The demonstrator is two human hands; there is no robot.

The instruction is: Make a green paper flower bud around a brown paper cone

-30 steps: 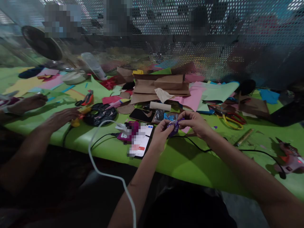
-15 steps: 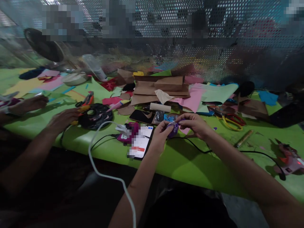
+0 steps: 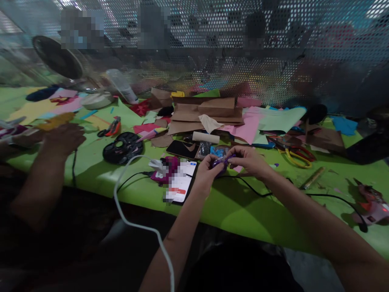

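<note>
Between my two hands is a small purple bundle (image 3: 221, 161) with a shiny, clear-looking wrap; its exact kind is hard to make out. My left hand (image 3: 207, 172) pinches it from the left. From the right, my right hand (image 3: 247, 159) grips its upper edge between thumb and fingers. Just behind them lie a small clear packet with blue contents (image 3: 218, 151) and one with dark contents (image 3: 204, 150). A lit phone (image 3: 184, 182) rests left of my left wrist, with a magenta object (image 3: 166, 170) against it.
A co-worker's hands (image 3: 62, 140) are at the left, near a black round tray (image 3: 122, 148). Brown paper (image 3: 206, 111) and coloured sheets lie behind. Yellow-handled scissors (image 3: 296, 158), a glue gun (image 3: 370, 202) and a black cable (image 3: 255, 190) are to the right. A white cable (image 3: 154, 229) hangs in front.
My fingers have shifted slightly on the purple bundle, which stays in both hands. The co-worker's hand has drawn back left, away from the black tray, with a yellow object.
</note>
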